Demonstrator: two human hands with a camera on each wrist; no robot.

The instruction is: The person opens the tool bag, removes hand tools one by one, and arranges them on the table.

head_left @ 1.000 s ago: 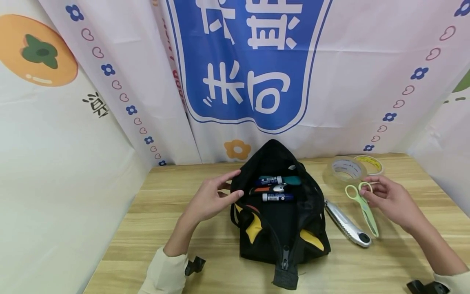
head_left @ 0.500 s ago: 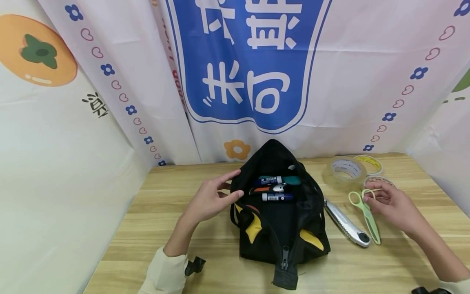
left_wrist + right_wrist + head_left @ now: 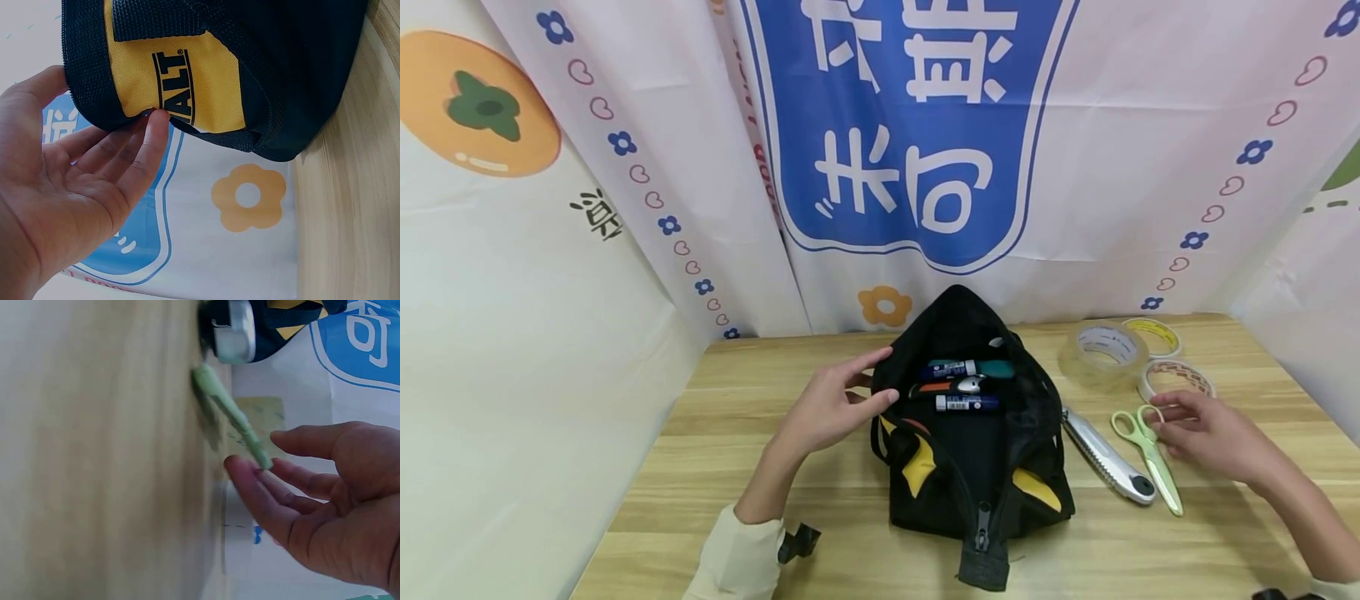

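A black and yellow tool bag (image 3: 917, 508) stands unzipped mid-table; its side panel (image 3: 212, 87) shows part of a printed brand name. My left hand (image 3: 827, 408) holds the left edge of its mouth, thumb on the rim and fingers along the outside. Inside lie two blue marker-like sticks, one of them (image 3: 967, 403) in front, and an orange-and-black tool (image 3: 947, 386). Light green scissors (image 3: 1153, 462) lie right of a silver utility knife (image 3: 1108, 458). At the scissors' handles is my right hand (image 3: 1221, 437); in the right wrist view its thumb stands apart from them.
Behind the scissors are a wide clear tape roll (image 3: 1105, 354), a yellow-cored roll (image 3: 1156, 336) and another tape roll (image 3: 1177, 381). A printed cloth (image 3: 1120, 217) hangs behind the wooden table (image 3: 760, 425).
My right hand has brought the scissors toward the table's front and slightly right, uncovering the third tape roll, and its fingers have loosened. My left hand stays on the bag.
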